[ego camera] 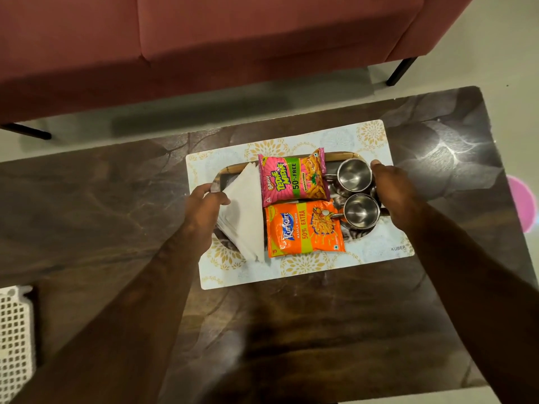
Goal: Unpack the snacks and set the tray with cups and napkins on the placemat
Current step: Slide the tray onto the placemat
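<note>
On the dark worktop [291, 330], a pale patterned placemat [376, 135] carries an oblong wooden-rimmed tray [233, 169], set lengthwise across its middle. Whether the tray rests fully on the mat or sits just clear of it cannot be told. The left hand [201, 211] grasps the tray's left end, fingers curled over the rim beside the stack of white napkins [245, 211]. The right hand [399, 193] grasps the right end, fingers wrapped round the rim next to the far cup [354, 173] and near cup [361, 211]. This grip at both ends probably keeps the load level, so the upright steel cups do not tip. The pink snack packet [291, 177] and orange snack packet [303, 228] lie flat between napkins and cups, the orange one overhanging the near rim. Judged stage: tray positioned on the mat, packets unopened.
</note>
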`<state>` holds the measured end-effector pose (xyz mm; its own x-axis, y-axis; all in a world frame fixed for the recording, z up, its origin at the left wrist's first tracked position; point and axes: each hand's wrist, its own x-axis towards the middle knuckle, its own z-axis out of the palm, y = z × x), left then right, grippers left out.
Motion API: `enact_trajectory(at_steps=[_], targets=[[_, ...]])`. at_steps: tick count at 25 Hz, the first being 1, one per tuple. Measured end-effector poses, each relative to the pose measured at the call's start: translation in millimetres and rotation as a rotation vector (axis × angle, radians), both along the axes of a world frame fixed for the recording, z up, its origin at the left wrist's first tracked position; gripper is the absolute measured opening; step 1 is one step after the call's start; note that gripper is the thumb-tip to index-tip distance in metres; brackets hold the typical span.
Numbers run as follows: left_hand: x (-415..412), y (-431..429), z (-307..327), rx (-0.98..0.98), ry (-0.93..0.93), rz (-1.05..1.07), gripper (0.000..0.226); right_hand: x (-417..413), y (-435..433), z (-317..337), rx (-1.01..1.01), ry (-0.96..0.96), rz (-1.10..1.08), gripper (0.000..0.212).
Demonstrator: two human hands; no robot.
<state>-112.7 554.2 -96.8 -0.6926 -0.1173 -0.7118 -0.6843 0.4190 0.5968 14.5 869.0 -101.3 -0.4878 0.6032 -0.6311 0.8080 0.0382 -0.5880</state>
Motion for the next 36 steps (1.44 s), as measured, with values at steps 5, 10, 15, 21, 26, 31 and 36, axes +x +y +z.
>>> enact_trajectory(at_steps=[5, 10, 15, 21, 26, 31, 36], targets=[[6.0, -1.6, -9.1, -0.001, 0.007, 0.008, 0.041, -0.3, 2.5, -9.0, -0.062, 0.009, -0.087, 0.042], [9.0, -1.6, -11.8, -0.025, 0.031, 0.012, 0.042, 1.6, 0.7, -15.7, -0.036, 0.016, -0.13, 0.043], [7.2, -4.0, -13.6, -0.022, 0.012, -0.042, 0.045, 3.3, -4.0, -22.0, 0.036, 0.033, -0.085, 0.041], [9.3, -8.6, -16.4, -0.045, 0.006, -0.061, 0.042, 3.6, -5.3, -23.0, 0.078, 0.013, -0.027, 0.035], [8.8, -10.7, -19.6, -0.025, 0.012, -0.097, 0.041, 6.3, -5.7, -22.0, 0.109, -0.004, 0.026, 0.038], [4.2, -12.9, -21.7, 0.009, 0.057, -0.139, 0.037, 9.5, -9.5, -14.8, 0.05, 0.017, -0.022, 0.048], [-4.2, -18.5, -14.0, -0.081, 0.014, -0.302, 0.068, 12.1, -9.5, -1.1, 0.063, -0.029, -0.147, 0.07]])
